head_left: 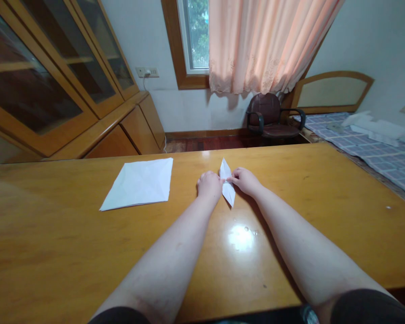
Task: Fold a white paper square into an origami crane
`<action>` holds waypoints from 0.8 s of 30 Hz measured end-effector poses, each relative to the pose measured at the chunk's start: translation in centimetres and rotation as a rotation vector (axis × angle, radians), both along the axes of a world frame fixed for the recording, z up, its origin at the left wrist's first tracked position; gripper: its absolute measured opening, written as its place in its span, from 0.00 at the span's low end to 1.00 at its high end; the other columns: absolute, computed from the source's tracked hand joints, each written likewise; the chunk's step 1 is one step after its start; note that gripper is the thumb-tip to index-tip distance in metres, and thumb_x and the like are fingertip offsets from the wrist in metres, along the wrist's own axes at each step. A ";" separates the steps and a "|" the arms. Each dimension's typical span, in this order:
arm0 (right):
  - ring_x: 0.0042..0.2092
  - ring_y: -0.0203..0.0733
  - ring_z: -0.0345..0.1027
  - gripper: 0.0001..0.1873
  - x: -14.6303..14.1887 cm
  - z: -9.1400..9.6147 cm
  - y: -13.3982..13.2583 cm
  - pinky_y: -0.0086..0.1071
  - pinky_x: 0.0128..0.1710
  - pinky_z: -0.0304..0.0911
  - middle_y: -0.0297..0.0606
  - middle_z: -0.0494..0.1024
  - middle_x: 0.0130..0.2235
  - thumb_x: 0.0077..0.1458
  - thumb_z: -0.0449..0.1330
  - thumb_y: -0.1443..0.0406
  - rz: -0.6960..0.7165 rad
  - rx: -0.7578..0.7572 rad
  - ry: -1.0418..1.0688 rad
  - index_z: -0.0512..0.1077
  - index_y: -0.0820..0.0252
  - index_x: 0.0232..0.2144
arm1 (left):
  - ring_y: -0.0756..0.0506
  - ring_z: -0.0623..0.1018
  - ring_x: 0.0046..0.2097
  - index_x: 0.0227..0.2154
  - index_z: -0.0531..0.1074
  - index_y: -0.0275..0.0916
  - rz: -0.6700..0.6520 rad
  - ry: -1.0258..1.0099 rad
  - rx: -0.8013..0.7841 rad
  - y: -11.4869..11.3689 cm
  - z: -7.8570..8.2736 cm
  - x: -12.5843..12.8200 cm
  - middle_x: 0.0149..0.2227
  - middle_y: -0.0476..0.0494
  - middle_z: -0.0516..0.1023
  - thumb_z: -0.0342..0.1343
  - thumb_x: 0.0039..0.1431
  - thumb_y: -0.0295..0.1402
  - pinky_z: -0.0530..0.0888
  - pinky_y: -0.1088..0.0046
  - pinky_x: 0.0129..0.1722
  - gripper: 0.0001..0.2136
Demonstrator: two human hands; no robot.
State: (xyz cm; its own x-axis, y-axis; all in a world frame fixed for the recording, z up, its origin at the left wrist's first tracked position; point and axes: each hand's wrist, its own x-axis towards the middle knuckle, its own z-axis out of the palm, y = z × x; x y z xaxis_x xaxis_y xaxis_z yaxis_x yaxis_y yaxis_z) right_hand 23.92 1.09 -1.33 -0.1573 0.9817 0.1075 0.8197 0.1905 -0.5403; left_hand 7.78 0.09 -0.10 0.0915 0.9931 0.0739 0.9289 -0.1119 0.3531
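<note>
A narrow piece of folded white paper [228, 193], pointed at both ends, lies on the wooden table [70, 252]. My left hand [209, 183] grips its left edge near the middle, fingers curled and thumb on the paper. From the other side my right hand [245, 181] pinches the middle of the paper between thumb and forefinger. The two thumbs almost meet at the paper's waist. What the fingers beneath or behind the edges do is hidden.
To the left lies a stack of white paper sheets [141, 182]. A small white scrap [388, 207] is near the right edge. Beyond the table stand a brown armchair [268, 112], a wooden cabinet [121, 130] and a bed [367, 139].
</note>
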 end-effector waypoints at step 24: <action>0.31 0.36 0.63 0.13 -0.2 -0.2 -0.2 0.29 0.32 0.55 0.36 0.71 0.31 0.49 0.64 0.60 -0.146 0.002 0.032 0.69 0.61 0.20 | 0.36 0.69 0.50 0.31 0.80 0.48 0.082 -0.006 -0.075 0.1 0.4 -0.5 0.42 0.41 0.78 0.56 0.53 0.47 0.65 0.58 0.49 0.13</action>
State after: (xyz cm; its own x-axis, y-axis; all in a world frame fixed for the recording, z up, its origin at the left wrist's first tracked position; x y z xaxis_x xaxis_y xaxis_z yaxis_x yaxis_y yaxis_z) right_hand 23.75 0.90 -1.50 -0.0092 0.9937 0.1117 0.8211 0.0713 -0.5664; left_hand 7.26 0.20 0.30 0.0093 1.0000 -0.0007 0.9318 -0.0085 0.3629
